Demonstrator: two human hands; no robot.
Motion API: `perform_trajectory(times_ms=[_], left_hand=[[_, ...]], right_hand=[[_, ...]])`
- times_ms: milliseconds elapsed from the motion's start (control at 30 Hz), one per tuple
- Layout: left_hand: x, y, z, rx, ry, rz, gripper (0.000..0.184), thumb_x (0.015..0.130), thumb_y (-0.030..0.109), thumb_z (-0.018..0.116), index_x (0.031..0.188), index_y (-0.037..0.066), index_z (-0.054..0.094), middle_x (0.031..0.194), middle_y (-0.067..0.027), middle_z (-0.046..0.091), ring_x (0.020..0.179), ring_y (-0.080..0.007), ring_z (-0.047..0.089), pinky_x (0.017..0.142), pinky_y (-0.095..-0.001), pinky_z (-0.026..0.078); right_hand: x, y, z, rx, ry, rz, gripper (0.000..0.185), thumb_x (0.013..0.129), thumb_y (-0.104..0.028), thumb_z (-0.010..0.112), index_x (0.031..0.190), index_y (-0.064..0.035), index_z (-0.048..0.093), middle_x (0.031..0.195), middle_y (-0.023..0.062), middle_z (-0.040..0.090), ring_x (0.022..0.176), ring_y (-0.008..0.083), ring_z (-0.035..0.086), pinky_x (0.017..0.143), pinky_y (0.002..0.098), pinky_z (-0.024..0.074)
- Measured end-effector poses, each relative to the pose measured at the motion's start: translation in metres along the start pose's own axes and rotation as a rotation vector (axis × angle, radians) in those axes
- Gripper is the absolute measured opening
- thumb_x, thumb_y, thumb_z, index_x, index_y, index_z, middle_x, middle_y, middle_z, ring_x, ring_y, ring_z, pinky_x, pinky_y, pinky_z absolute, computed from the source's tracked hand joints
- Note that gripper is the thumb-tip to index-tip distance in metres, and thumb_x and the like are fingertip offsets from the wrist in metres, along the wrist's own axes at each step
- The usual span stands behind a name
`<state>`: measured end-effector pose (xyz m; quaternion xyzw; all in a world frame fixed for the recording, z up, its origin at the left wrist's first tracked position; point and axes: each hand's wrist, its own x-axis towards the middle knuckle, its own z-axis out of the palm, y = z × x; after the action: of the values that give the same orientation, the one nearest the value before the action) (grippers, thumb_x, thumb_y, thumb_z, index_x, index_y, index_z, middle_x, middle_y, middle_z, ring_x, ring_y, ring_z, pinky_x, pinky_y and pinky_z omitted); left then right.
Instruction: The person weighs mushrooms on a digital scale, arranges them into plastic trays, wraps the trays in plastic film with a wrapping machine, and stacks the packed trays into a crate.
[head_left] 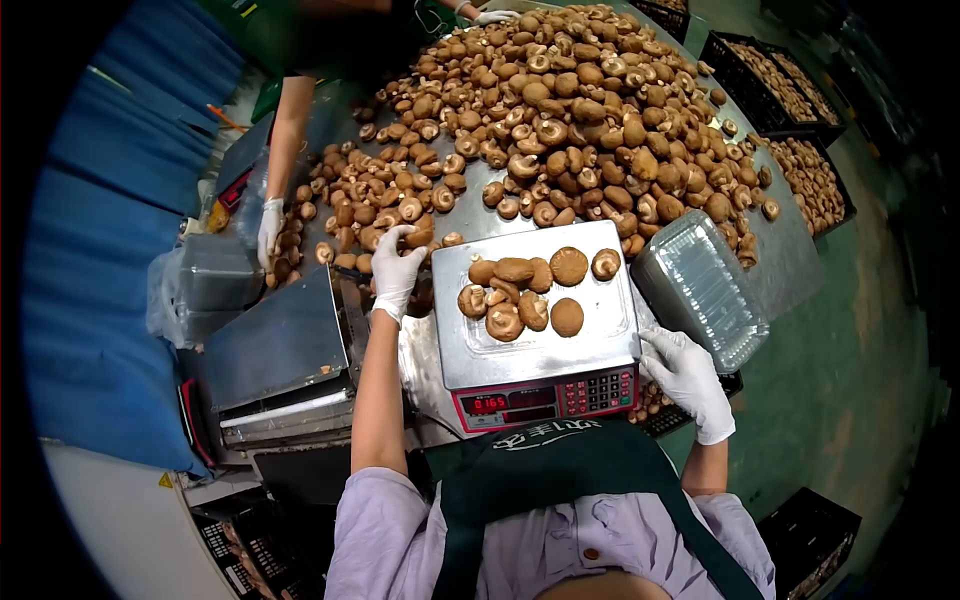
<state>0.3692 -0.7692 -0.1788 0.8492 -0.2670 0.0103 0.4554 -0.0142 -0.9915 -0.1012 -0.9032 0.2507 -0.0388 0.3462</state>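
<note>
My gloved left hand (397,275) is at the near edge of the mushroom pile, its thumb and fingers curved around a brown mushroom (420,234). Right of it stands a digital scale (605,365) with a metal pan and a red display reading about 0165. Several shiitake mushrooms (569,266) lie on the pan, some cap up, others showing stems. My gloved right hand (690,385) rests by the scale's right edge, fingers spread and apparently holding nothing. Beside that hand leans a stack of clear plastic trays (705,290).
A large mushroom heap (590,120) covers the metal table (790,270). Across it, a co-worker's gloved hand (270,235) touches mushrooms at the left. Another scale (275,340) and wrapped trays (220,275) stand left. Black crates (770,85) of mushrooms sit on the floor at right.
</note>
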Motion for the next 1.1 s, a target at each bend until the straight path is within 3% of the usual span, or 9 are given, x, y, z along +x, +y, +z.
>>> perform_trajectory(times_ms=[100,167,367,500,567,633,767,900,1100], left_hand=[[-0.006,-0.018,0.012,0.123,-0.044,-0.027,0.029,0.073,0.010,0.072,0.099,0.004,0.062,0.092,-0.0100,0.066,0.084,-0.0157,0.062,0.077,-0.0277,0.049],[-0.008,-0.035,0.017,0.165,-0.081,-0.142,0.037,0.072,0.021,0.073,0.104,0.004,0.062,0.094,-0.0159,0.067,0.087,-0.0278,0.065,0.080,-0.0338,0.049],[-0.007,0.061,-0.003,-0.100,0.026,-0.124,0.043,0.083,0.016,0.065,0.124,0.006,0.056,0.114,-0.0170,0.063,0.099,-0.0213,0.063,0.084,-0.0312,0.050],[-0.026,0.126,0.009,-0.285,-0.251,0.175,0.050,0.084,0.016,0.067,0.130,0.006,0.052,0.120,-0.0148,0.060,0.100,-0.0207,0.062,0.086,-0.0287,0.050],[-0.045,0.159,0.021,-0.218,-0.528,0.233,0.045,0.085,0.022,0.064,0.127,0.008,0.055,0.121,-0.0160,0.058,0.108,-0.0232,0.058,0.095,-0.0385,0.044],[-0.061,0.189,0.043,0.333,-0.787,0.514,0.044,0.088,0.032,0.056,0.125,0.008,0.056,0.127,-0.0154,0.054,0.123,-0.0284,0.045,0.105,-0.0485,0.030],[-0.091,0.164,0.095,0.547,-0.560,0.742,0.048,0.090,0.039,0.050,0.128,0.010,0.052,0.139,-0.0178,0.040,0.130,-0.0353,0.035,0.106,-0.0529,0.024],[-0.084,0.164,0.078,0.245,-0.603,0.618,0.048,0.093,0.035,0.048,0.131,0.007,0.049,0.140,-0.0181,0.041,0.128,-0.0344,0.039,0.108,-0.0442,0.028],[-0.059,0.137,0.019,-0.029,-0.109,0.220,0.042,0.096,0.038,0.046,0.118,0.005,0.060,0.132,-0.0177,0.050,0.122,-0.0312,0.048,0.102,-0.0392,0.038]], right_hand=[[0.002,-0.002,0.003,-0.022,0.048,-0.072,0.027,0.083,-0.021,0.063,0.108,-0.0084,0.065,0.098,0.0139,0.065,0.088,0.0306,0.061,0.077,0.0381,0.0498],[0.002,-0.002,0.003,-0.008,0.051,-0.059,0.026,0.084,-0.022,0.063,0.106,-0.0084,0.065,0.098,0.0134,0.066,0.088,0.0303,0.061,0.077,0.0379,0.0498],[-0.002,0.001,-0.005,-0.015,-0.003,-0.017,0.032,0.084,-0.016,0.063,0.113,-0.0033,0.062,0.105,0.0156,0.063,0.092,0.0276,0.062,0.082,0.0335,0.0495],[-0.003,0.006,0.000,-0.002,0.070,-0.034,0.026,0.084,-0.021,0.061,0.107,-0.0089,0.065,0.097,0.0117,0.065,0.087,0.0298,0.060,0.077,0.0384,0.0497],[-0.001,0.002,-0.004,0.006,0.048,-0.019,0.027,0.084,-0.021,0.061,0.108,-0.0087,0.064,0.098,0.0115,0.065,0.088,0.0296,0.060,0.077,0.0380,0.0496],[0.000,0.000,-0.005,0.016,0.028,-0.006,0.028,0.084,-0.021,0.061,0.109,-0.0085,0.064,0.100,0.0112,0.065,0.089,0.0293,0.060,0.078,0.0376,0.0495],[0.001,0.001,-0.007,0.044,0.063,-0.072,0.031,0.084,-0.022,0.061,0.111,-0.0076,0.063,0.103,0.0110,0.065,0.091,0.0291,0.060,0.079,0.0368,0.0491],[0.001,0.012,-0.005,0.017,0.091,-0.110,0.031,0.084,-0.021,0.061,0.112,-0.0072,0.062,0.105,0.0116,0.064,0.092,0.0292,0.060,0.080,0.0369,0.0490],[0.022,0.012,0.005,0.236,0.229,-0.036,0.031,0.084,-0.020,0.061,0.113,-0.0063,0.063,0.107,0.0182,0.064,0.100,0.0312,0.061,0.087,0.0362,0.0484]])
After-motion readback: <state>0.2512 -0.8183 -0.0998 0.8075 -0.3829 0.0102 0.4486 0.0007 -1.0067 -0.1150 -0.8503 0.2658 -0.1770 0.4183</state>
